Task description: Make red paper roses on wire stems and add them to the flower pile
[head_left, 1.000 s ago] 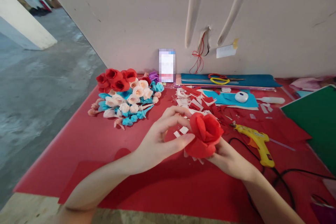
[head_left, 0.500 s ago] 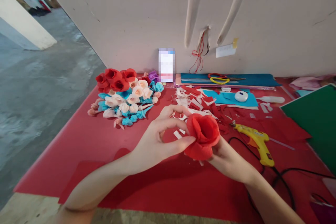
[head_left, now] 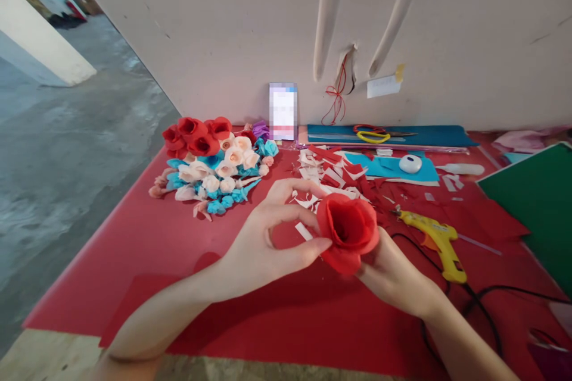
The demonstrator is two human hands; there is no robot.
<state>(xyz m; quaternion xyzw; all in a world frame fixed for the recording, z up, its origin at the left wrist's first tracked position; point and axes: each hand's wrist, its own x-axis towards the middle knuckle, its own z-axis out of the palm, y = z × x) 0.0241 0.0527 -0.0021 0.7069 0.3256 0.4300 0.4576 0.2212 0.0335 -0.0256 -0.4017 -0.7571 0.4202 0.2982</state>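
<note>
A red paper flower [head_left: 348, 232] with layered petals is held between my two hands above the table, its hollow centre facing me. The thumb and fingers of my left hand [head_left: 272, 238] pinch its left-hand petals. My right hand [head_left: 395, 271] grips the flower from below and behind on the right; the petals hide most of those fingertips. Behind the flower lie white and red paper scraps [head_left: 330, 175]. To the right of my right hand rests a yellow hot glue gun [head_left: 435, 244] with a black cable.
Several finished paper flowers [head_left: 223, 166] are heaped at the back left. A lit phone [head_left: 283, 112] leans on the wall. Scissors [head_left: 375, 134] lie on dark blue paper; a white round object [head_left: 410, 164] sits on light blue paper. A green board [head_left: 536, 208] stands at right.
The flower has turned in my hands and shifted slightly right, so its opening faces me more. My left thumb has moved along the petal edge. Both hands keep their hold.
</note>
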